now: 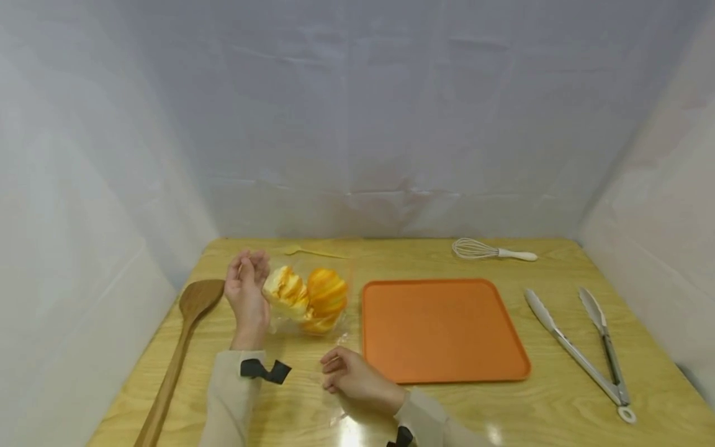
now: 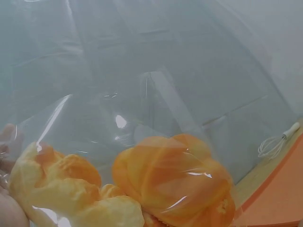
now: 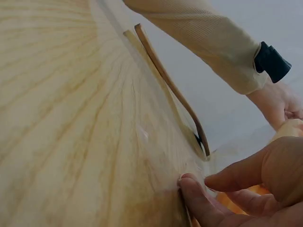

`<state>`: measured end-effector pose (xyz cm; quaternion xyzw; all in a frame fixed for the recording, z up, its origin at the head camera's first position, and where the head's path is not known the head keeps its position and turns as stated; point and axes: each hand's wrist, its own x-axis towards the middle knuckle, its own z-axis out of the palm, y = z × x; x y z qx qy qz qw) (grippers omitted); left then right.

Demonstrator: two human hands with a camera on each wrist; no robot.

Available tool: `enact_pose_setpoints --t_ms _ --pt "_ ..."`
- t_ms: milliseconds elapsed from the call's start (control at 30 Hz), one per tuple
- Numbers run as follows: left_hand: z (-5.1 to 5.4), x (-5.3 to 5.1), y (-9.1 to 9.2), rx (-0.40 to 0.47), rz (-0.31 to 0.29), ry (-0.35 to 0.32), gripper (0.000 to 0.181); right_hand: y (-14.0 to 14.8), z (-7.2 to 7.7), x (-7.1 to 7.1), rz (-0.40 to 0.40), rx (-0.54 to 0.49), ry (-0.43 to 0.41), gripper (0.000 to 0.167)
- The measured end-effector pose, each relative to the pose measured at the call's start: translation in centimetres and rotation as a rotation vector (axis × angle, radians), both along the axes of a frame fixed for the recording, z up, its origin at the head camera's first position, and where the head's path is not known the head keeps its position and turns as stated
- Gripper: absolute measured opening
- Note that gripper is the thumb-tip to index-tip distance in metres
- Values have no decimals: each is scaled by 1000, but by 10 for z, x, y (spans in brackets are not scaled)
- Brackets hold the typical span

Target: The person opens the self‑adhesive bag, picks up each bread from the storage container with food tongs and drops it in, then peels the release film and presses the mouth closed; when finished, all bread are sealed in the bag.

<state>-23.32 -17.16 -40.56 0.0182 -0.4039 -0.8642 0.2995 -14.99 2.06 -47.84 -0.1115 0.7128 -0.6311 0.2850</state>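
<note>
A clear plastic bag [image 2: 120, 120] hangs above the table's left half with bread in it. One piece is a pale yellow twisted bread [image 1: 286, 293]; beside it is a golden-orange roll [image 1: 326, 293]. My left hand [image 1: 249, 298] holds the bag at its left side, thumb against curled fingers. Lower and to the right, my right hand [image 1: 357, 377] pinches clear film at the bag's near end, between thumb and fingertips [image 3: 193, 187] in the right wrist view. The film is so transparent that its exact edges are hard to follow.
An orange tray [image 1: 441, 329] lies right of the bag. A wooden spatula [image 1: 187, 329] is on the left, a small yellow utensil [image 1: 315, 252] behind the bread. A whisk [image 1: 491, 251] lies at the back; spread tongs [image 1: 581, 354] lie on the right.
</note>
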Motion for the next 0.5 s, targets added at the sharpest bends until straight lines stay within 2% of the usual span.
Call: enact_pose_setpoints --t_ms 100,233,333,400,500 --pt "-1 0 0 0 8 6 18 8 5 -4 25 92 62 24" --pt "-2 -1 0 4 -4 19 18 17 14 -12 27 190 118 10" --pt "-2 -1 1 1 -14 22 17 25 19 -22 10 266 198 22" --pt "-1 -1 1 7 -16 22 17 30 24 -30 -46 283 279 31" --pt "-1 0 0 15 -18 15 18 37 39 -46 -222 212 408 31"
